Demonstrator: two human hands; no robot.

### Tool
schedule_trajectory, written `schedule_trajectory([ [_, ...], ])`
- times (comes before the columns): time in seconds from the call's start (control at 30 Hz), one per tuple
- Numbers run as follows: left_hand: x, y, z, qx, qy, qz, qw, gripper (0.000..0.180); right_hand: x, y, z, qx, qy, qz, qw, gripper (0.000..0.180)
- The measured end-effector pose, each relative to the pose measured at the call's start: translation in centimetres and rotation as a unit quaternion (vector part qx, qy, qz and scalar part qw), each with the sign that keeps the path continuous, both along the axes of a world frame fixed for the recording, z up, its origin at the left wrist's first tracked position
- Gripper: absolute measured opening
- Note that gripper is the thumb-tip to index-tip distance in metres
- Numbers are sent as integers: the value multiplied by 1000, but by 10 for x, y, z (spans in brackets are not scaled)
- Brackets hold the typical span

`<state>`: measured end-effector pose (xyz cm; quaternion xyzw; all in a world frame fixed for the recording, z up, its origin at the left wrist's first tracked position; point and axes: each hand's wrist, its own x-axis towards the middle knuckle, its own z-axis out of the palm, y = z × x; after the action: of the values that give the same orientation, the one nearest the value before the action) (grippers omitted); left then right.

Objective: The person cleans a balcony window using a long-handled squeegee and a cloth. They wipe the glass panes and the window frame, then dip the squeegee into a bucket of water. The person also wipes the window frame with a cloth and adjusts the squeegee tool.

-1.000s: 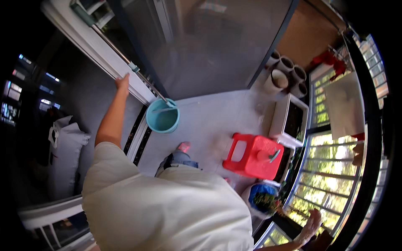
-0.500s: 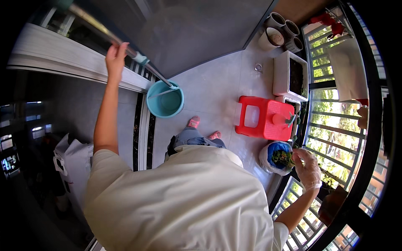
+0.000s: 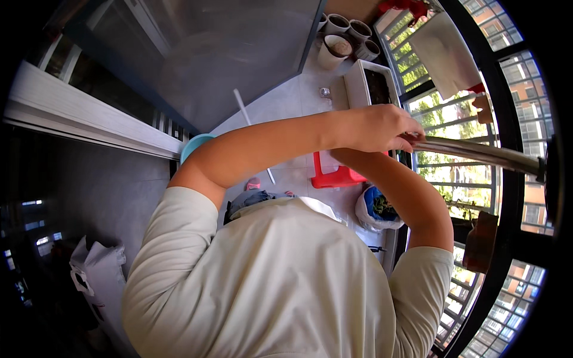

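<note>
My left arm crosses in front of me to the right, and my left hand [image 3: 385,128] is closed on a shiny metal pole [image 3: 486,153] that runs off to the right. A straight white bar [image 3: 243,107] shows on both sides of my left forearm, its middle covered; I cannot make out how it joins the pole. My right forearm [image 3: 397,185] reaches up and passes behind the left one, which hides my right hand. Behind my left upper arm, a teal bucket [image 3: 194,146] shows only its rim and part of its side.
A red plastic stool [image 3: 334,178] and a bag-lined bin with green leaves [image 3: 382,207] stand to the right. Farther off are flower pots [image 3: 331,53], a white planter [image 3: 355,83] and barred windows [image 3: 456,161]. A grey door panel [image 3: 209,53] stands at the upper left.
My left hand has swung from the upper left across to the right with the pole. The pole has left the bucket. My gloved right hand has moved from the bin up behind my left arm.
</note>
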<state>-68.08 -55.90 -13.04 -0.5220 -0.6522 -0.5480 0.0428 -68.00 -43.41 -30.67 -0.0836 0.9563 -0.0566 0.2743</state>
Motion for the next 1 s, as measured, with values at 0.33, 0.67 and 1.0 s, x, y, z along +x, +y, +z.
schedule_trajectory([
  [0.33,2,-95,-222,-22,-611,220,760,20,139,126,125,167,-4,-190,968,20],
  [0.67,-105,-75,-198,-186,51,426,884,47,281,97,195,12,-2,-392,920,32],
  [1.0,-122,-60,-117,-212,-378,126,892,27,334,53,189,-75,-77,-530,841,30],
])
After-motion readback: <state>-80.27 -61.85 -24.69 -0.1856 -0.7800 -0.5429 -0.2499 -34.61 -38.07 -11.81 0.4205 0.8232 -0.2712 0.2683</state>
